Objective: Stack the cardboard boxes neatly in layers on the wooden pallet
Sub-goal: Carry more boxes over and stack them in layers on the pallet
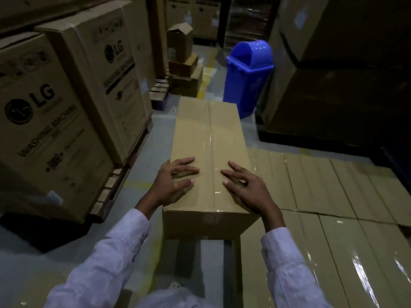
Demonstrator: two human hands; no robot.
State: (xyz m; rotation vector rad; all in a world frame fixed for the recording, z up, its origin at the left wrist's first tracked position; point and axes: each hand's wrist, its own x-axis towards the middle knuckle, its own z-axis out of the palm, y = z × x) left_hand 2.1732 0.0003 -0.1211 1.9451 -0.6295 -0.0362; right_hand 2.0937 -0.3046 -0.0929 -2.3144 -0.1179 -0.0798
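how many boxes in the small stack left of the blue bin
3. An open-flapped brown cardboard box sits on top, a flatter cardboard box under it, and a wider cardboard box at the bottom. Any behind them would be hidden.

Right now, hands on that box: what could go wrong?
Left hand and right hand rest on the box without gripping: a push may skew it. It sits at the left edge of the lower boxes and could tip to the floor. Pushed forward, it might hit the blue bin.
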